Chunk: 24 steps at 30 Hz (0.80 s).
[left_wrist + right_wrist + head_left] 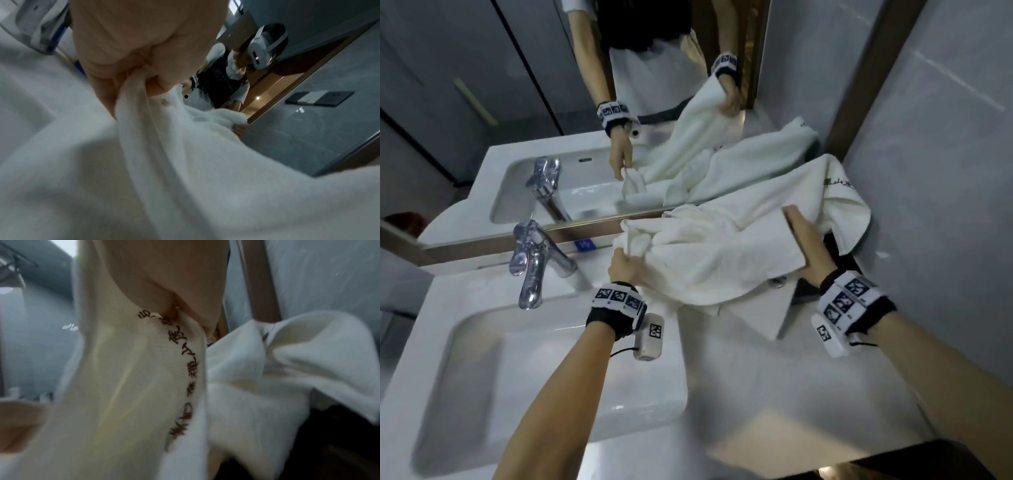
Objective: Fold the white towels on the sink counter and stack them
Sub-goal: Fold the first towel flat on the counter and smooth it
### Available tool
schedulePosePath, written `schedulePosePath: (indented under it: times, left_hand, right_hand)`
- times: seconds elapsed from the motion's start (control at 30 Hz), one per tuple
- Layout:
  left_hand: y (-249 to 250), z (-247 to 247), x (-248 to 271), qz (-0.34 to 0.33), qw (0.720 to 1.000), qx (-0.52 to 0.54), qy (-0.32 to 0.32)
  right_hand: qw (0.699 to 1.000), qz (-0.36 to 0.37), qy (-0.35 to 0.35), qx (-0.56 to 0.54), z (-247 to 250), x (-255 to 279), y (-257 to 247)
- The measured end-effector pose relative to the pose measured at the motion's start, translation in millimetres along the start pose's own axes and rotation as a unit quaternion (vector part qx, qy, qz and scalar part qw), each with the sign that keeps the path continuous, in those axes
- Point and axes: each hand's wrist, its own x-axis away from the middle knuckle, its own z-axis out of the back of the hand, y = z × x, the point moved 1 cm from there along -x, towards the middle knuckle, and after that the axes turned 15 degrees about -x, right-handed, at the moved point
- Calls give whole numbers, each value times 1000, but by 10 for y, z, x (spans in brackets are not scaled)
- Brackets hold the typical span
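A white towel (722,263) hangs stretched between my hands above the sink counter (774,377). My left hand (626,260) grips its bunched left end in a fist; the left wrist view shows the towel (185,162) running out of that left hand (144,76). My right hand (796,222) holds the right edge, fingers on top. In the right wrist view the right hand (180,308) pinches an edge of the towel (133,378) that carries dark embroidered characters. A second white towel (839,202) (298,356) lies crumpled behind, by the mirror and wall.
A chrome faucet (534,263) stands left of my left hand over the white sink basin (517,359). The mirror (619,102) runs along the back. A grey tiled wall (945,171) closes the right side. Something dark (835,246) lies under the towels.
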Motion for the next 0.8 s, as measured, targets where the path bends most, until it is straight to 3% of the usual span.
schedulePosePath:
  times: [0.1, 0.17, 0.3, 0.4, 0.5, 0.57, 0.63, 0.73, 0.8]
  left_hand:
    - [59, 246, -50, -42, 995, 78, 49]
    - [197, 421, -46, -44, 988, 139, 59]
    - [617, 645, 182, -81, 971, 224, -10]
    - [835, 653, 450, -81, 969, 219, -85]
    - [802, 534, 699, -45, 969, 142, -195]
    - [690, 401, 815, -33, 965, 19, -260]
    - [547, 257, 863, -39, 939, -133, -314]
    - [325, 63, 814, -38, 903, -243, -352]
    - [230, 6, 729, -37, 911, -253, -323]
  right_hand:
    - [987, 118, 96, 51, 313, -57, -305]
    - [971, 150, 170, 76, 536, -109, -488]
    - [933, 211, 275, 96, 946, -146, -854]
    - [920, 229, 300, 110, 1165, -102, -997]
    - [935, 202, 270, 111, 1258, -52, -961]
    - [955, 162, 223, 108, 1233, -32, -820]
    - [970, 116, 176, 124, 1162, -3, -627]
    - [980, 72, 102, 155, 1007, 24, -358]
    - [983, 58, 47, 168, 893, 29, -217]
